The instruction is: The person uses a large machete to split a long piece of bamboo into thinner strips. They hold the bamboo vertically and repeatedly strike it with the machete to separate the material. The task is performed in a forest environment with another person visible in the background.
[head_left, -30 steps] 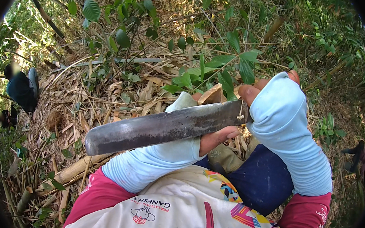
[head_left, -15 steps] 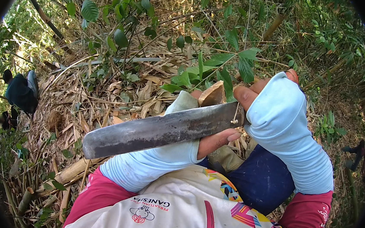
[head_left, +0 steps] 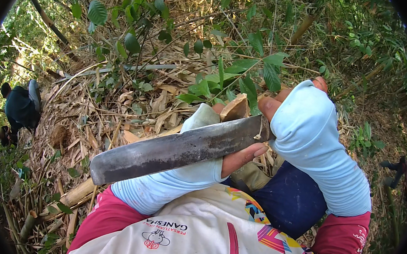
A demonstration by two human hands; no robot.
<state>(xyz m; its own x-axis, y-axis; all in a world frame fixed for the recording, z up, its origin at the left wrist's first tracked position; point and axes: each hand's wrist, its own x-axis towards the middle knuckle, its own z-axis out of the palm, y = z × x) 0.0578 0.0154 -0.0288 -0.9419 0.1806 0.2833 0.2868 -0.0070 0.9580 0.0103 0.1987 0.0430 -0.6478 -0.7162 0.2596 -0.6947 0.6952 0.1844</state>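
Note:
A machete (head_left: 177, 146) with a broad, dark-stained steel blade lies slantwise across my left wrist, its blunt end to the lower left. At the blade's base, where a light cord is tied, my right hand (head_left: 283, 96) is closed round the handle, which the hand and sleeve mostly hide. My left hand (head_left: 242, 159) is behind the blade, thumb below it and fingertips above. Between them is a brown piece of wood (head_left: 235, 108) with a pale cut face, its lower part hidden by the blade. Light blue sleeves cover both wrists.
Dry bamboo leaves (head_left: 118, 100) litter the ground ahead. A leafy green plant (head_left: 247, 65) stands just beyond my hands. Cut bamboo (head_left: 76, 195) lies at the lower left. Another person in dark clothing (head_left: 23, 106) is at the far left, and thicket surrounds the spot.
The machete and both hands have shifted very slightly left in the picture, as has the background. The grips look the same. The person at far left has moved a little.

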